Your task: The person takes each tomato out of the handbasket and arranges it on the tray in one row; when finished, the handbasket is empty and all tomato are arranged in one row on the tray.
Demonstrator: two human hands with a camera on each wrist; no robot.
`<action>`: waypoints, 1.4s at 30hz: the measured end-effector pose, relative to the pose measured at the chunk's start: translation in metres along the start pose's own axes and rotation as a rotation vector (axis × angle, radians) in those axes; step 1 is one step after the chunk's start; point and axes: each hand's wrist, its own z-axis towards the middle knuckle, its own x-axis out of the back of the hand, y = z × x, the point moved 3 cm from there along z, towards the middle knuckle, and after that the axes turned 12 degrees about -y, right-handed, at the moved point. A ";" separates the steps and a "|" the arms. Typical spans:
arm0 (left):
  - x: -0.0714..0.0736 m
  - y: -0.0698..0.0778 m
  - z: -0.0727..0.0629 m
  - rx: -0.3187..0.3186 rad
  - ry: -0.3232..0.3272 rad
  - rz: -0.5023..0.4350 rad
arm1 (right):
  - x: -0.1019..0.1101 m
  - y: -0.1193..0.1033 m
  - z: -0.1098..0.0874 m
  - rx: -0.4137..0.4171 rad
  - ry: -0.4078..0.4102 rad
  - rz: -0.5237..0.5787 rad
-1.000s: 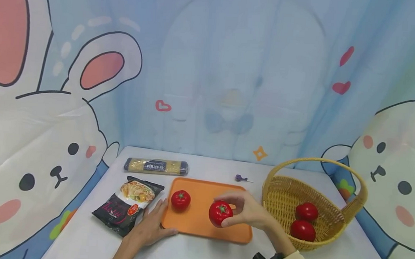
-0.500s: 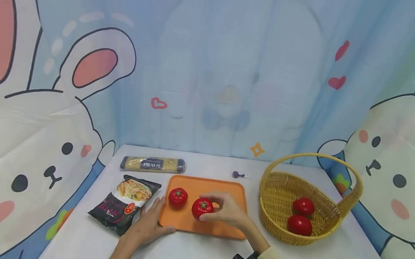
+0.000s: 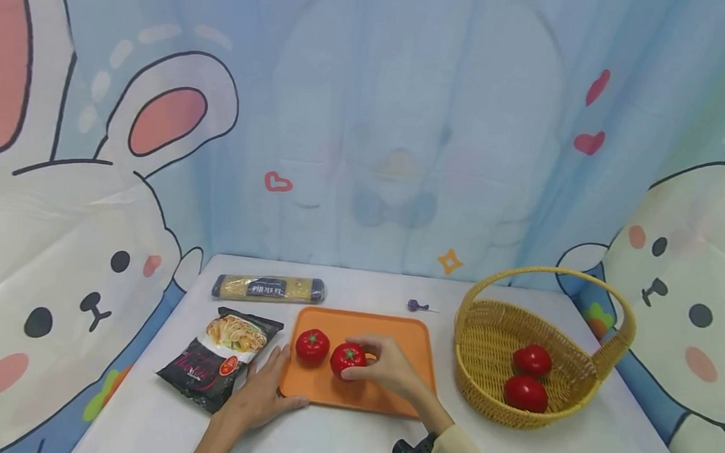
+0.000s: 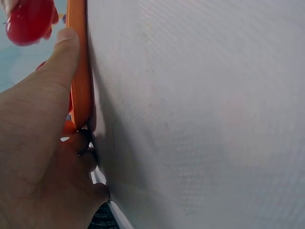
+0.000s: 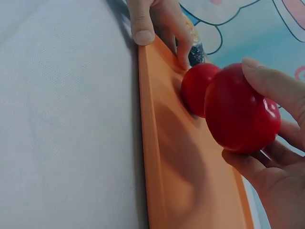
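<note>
In the head view my right hand (image 3: 385,366) grips a red tomato (image 3: 348,361) with a green star-shaped top. The right wrist view shows the thumb on one side of this tomato (image 5: 242,109) and fingers beneath it, close over the orange tray (image 3: 390,392). A second tomato (image 3: 312,348) sits on the tray's left part, just beside the held one. My left hand (image 3: 260,395) rests at the tray's near left corner, thumb stretched along the front edge and fingers up the left side. Its thumb (image 4: 62,59) touches the orange rim in the left wrist view.
Left of the tray lies a black noodle packet (image 3: 220,356), near my left fingers. A pasta packet (image 3: 269,289) lies behind it. A small purple object (image 3: 418,305) with a thin tip is beyond the tray. At the right, a wicker basket (image 3: 471,392) contains two red tomatoes (image 3: 526,394).
My right hand has carried the held tomato leftward over the tray, closer to the second tomato. The left hand has stayed at the tray's corner. The whole view shifted slightly.
</note>
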 end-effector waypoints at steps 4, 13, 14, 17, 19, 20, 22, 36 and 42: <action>-0.001 0.000 0.000 0.004 -0.005 -0.001 | 0.000 0.003 0.003 -0.017 0.027 -0.023; -0.002 -0.001 -0.002 -0.007 -0.001 -0.010 | -0.003 0.013 0.015 -0.064 0.077 -0.048; -0.002 -0.002 -0.002 -0.006 0.000 -0.009 | -0.003 0.014 0.016 -0.069 0.084 -0.050; -0.003 -0.002 -0.002 -0.006 0.000 -0.005 | -0.003 0.017 0.021 -0.074 0.101 -0.053; -0.003 -0.001 -0.002 -0.009 0.001 -0.003 | -0.003 0.020 0.023 -0.077 0.109 -0.043; -0.002 -0.001 -0.002 -0.011 0.003 -0.004 | -0.003 0.020 0.024 -0.075 0.112 -0.035; -0.002 -0.001 -0.002 -0.015 0.006 -0.008 | -0.003 0.021 0.026 -0.065 0.111 -0.021; -0.002 0.002 -0.001 -0.039 0.013 -0.015 | 0.001 0.024 0.027 -0.006 0.103 0.007; -0.001 0.002 -0.002 -0.036 0.017 -0.019 | 0.000 0.020 0.026 -0.006 0.098 0.007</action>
